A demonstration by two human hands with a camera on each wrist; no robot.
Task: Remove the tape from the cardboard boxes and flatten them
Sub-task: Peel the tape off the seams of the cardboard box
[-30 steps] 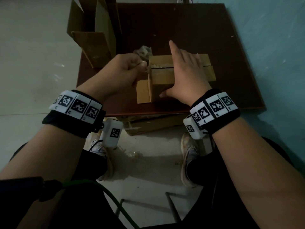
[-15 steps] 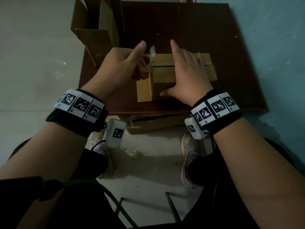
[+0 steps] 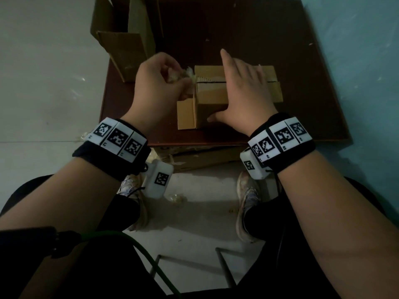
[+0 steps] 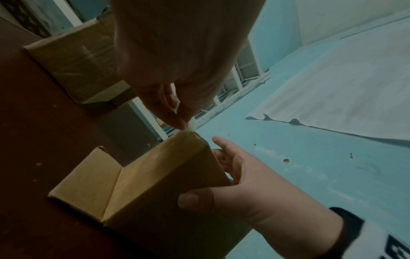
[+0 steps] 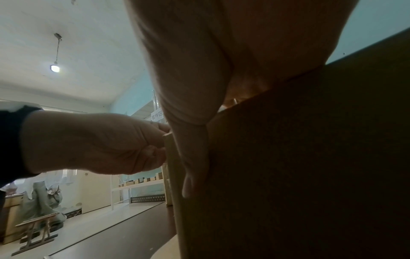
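Note:
A small brown cardboard box point(image 3: 212, 98) point(image 4: 164, 189) point(image 5: 310, 175) stands on the dark brown table point(image 3: 237, 31), one side flap point(image 3: 186, 114) folded out to the left. My right hand point(image 3: 244, 91) point(image 4: 235, 177) lies flat on the box top with straight fingers, thumb against the near face. My left hand point(image 3: 164, 80) point(image 4: 177, 112) point(image 5: 106, 143) is at the box's top left corner and pinches a crumpled pale strip of tape point(image 3: 187, 73) point(image 4: 191, 126) that still runs to the box edge.
A larger open cardboard box point(image 3: 127, 37) point(image 4: 73, 66) stands at the table's far left corner. More flat cardboard point(image 3: 205, 156) lies under the table's near edge. Bits of tape point(image 3: 177, 198) lie on the floor between my shoes. A teal wall point(image 3: 367, 61) is on the right.
My left hand dropped from a raised pull back to the box's top left corner, still with the tape in its fingers. The right hand stayed flat on the box.

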